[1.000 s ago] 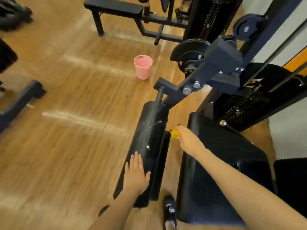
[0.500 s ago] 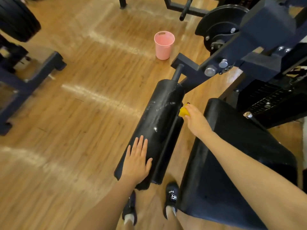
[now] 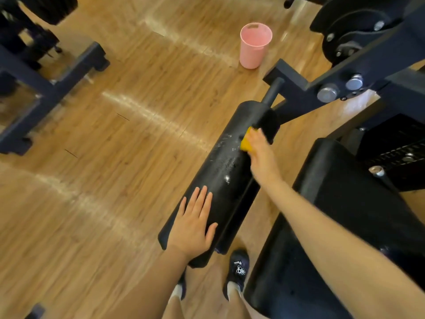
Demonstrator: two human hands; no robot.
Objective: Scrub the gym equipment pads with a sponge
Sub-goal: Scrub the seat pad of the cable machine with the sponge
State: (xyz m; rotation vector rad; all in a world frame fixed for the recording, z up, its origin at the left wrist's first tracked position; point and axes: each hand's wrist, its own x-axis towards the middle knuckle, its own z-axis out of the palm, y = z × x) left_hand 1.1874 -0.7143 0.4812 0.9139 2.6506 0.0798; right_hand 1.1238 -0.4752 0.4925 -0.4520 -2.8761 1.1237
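Head view, looking down past both bare forearms. Left hand [image 3: 194,226] lies flat on the near end of the roller pad [image 3: 220,178], fingers straight and together, thumb spread to the right — palm pressing the black cover, nothing held. Right arm reaches forward across the seat pad [image 3: 345,226]; right hand [image 3: 261,153] has its fingers curled over a yellow sponge [image 3: 245,142], holding it against the roller pad near the far end, on the pad's upper right side.

Roller pad: long black cylinder, matte vinyl-like skin, lying diagonally from lower left to upper right, mounted on a dark round bar [image 3: 272,89] that enters a dark steel frame [image 3: 358,65] with two silver bolt heads. White flecks and a wet sheen — looks like suds — sit on the pad's middle, just beside the sponge. Seat pad is broad, black, smooth, with rounded edges.

Pink plastic bucket [image 3: 254,46], tapered, stands upright on the glossy wood-plank floor [image 3: 115,157], beyond the roller pad. Dark shoe [image 3: 238,270] with a white logo shows below.
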